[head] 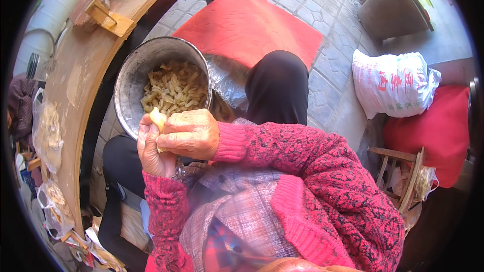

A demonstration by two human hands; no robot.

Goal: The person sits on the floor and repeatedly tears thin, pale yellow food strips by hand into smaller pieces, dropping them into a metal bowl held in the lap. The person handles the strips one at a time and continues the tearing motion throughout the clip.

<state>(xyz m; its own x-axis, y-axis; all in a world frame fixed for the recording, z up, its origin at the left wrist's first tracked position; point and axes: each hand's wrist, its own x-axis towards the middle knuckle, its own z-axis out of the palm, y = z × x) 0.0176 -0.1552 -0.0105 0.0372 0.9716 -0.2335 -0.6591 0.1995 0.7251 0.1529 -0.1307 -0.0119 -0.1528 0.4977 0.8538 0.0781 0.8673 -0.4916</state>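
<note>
Both hands meet over the near rim of a round metal pot [130,70] with a dull, worn inside wall. My left hand [150,150] grips a soft, pale yellow piece of food [158,119], which sticks up between thumb and fingers. My right hand [192,133] pinches the same piece from the right, and its knuckles hide part of it. Inside the pot lies a heap of yellow-green strips [174,90], perhaps cut vegetable; I cannot tell which kind. The bracelet [179,170] circles my left wrist.
A wooden table [81,94] runs along the left, bearing a wooden block [109,19], a glass jar [39,66] and plastic bags [48,136]. Past the pot lies a red mat [245,26] on paving. To the right are a white sack [393,83], a dark bucket [393,11] and a wooden stool [410,181].
</note>
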